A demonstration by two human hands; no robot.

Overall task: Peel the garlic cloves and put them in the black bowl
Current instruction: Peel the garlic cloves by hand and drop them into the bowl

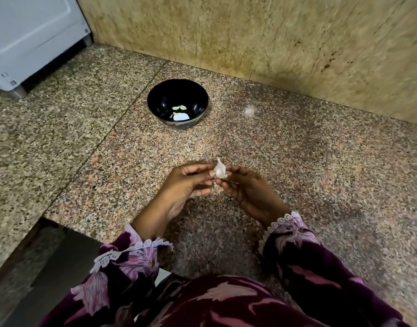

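**White garlic clove pinched between both hands over the granite counter**

White and papery, with a pointed tip standing up, the garlic clove (219, 169) is held in the air between the two hands, above the middle of the counter's near half. The left hand (187, 182) pinches its left side between thumb and fingertips, palm turned inward, the other fingers curled loosely beneath. The right hand (246, 188) pinches its right and lower side, fingertips curled in against the skin at the clove's base. The fingertips of both hands nearly meet around the clove. Whether the skin has come loose anywhere cannot be told.

Farther back, toward the rear edge of the counter and a little left of the hands, stands the black bowl (178, 84), well apart from them. A few pale peeled cloves (179, 107) lie on its bottom, next to a bright reflection.

The speckled granite counter (297, 149) carries the bowl; a seam runs diagonally across its left part. A tan stone wall (250, 36) rises behind its rear edge. At the far left corner stands a white appliance (30, 36). Both arms wear dark purple floral sleeves (294, 234) with pale lace cuffs.
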